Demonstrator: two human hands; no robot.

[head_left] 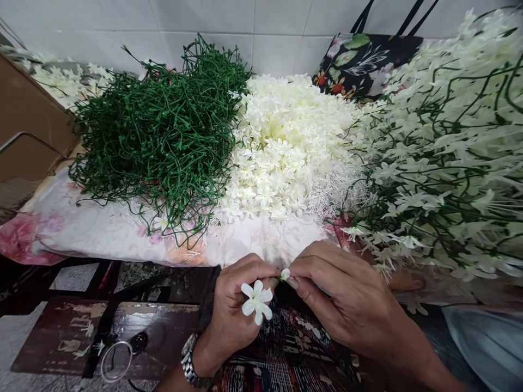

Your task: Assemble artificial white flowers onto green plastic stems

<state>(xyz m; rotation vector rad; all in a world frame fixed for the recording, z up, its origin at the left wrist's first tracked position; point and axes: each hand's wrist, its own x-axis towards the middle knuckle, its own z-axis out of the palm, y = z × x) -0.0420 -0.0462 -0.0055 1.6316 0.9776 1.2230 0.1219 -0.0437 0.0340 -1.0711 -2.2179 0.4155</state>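
Assembled white flower stems at right; two-handed pinch grip at front centre.
Left of the assembled stems: green stem pile, then white blossom heap, both on floral cloth. Right hand and left hand are closed at the fingertips, close together before the cloth edge. A six-petalled white flower projects from the left-hand grip. Right thumb and forefinger pinch a small white blossom; left fingertips pinch the green stem tip beside it.
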